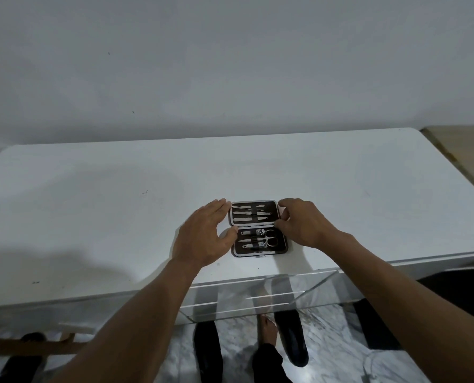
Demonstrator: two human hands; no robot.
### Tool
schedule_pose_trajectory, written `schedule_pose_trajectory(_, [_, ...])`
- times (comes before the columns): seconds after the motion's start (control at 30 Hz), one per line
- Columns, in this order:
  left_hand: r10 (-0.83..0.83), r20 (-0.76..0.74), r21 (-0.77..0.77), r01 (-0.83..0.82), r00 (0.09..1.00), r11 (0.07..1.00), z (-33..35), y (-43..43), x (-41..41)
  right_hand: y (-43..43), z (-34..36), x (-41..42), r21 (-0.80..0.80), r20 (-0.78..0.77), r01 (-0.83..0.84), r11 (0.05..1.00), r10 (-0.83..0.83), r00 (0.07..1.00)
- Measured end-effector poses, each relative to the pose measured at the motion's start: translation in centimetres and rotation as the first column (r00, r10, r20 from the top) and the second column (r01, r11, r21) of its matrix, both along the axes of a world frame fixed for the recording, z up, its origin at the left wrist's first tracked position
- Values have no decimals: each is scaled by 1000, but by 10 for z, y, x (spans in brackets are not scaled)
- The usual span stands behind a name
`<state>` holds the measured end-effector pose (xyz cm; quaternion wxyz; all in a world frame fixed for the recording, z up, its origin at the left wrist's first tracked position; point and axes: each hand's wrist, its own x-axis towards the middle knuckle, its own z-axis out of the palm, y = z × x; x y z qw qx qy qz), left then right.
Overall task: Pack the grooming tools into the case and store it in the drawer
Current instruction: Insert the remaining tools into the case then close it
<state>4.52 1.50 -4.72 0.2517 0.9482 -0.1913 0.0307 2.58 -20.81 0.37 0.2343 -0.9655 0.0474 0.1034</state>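
Note:
A small dark grooming case (258, 252) lies open flat on the white table (92, 217), near its front edge. Metal tools sit strapped in both halves: thin files and picks (251, 213) in the far half, clippers and scissors (260, 239) in the near half. My left hand (202, 236) rests at the case's left side, fingers spread, fingertips touching the far half's edge. My right hand (302, 222) curls around the far half's right edge. A clear acrylic drawer (258, 299) sticks out open below the table's front edge.
A plain wall stands behind the table. Marbled floor, my feet and dark table legs (208, 352) show below through the clear drawer. A wooden piece (28, 345) lies low at the left. Bare tabletop stretches to both sides of the case.

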Motion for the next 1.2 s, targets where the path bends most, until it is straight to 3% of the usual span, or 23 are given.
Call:
schedule_pose_trajectory(0.27, [-4,-100,-42,0,995,999,6,0,1,-2,7,-11,125,-83,73,989,-63,995])
schedule_pose_trajectory(0.53, [101,-352,140,-54,931,989,36,-21,2,-3,0,-6,177,-49,141,974,-134,990])
schedule_pose_trajectory(0.73, [181,-485,-48,-232,856,971,34,-18,11,5,0,2,181,-45,135,974,-129,991])
schedule_pose_trajectory(0.9, [181,-487,-123,-272,855,954,31,-20,14,4,-2,7,210,-77,154,965,-141,987])
schedule_pose_trajectory(1.2, [165,-576,-334,-414,801,847,31,-20,15,2,-3,9,286,-47,180,941,-174,984])
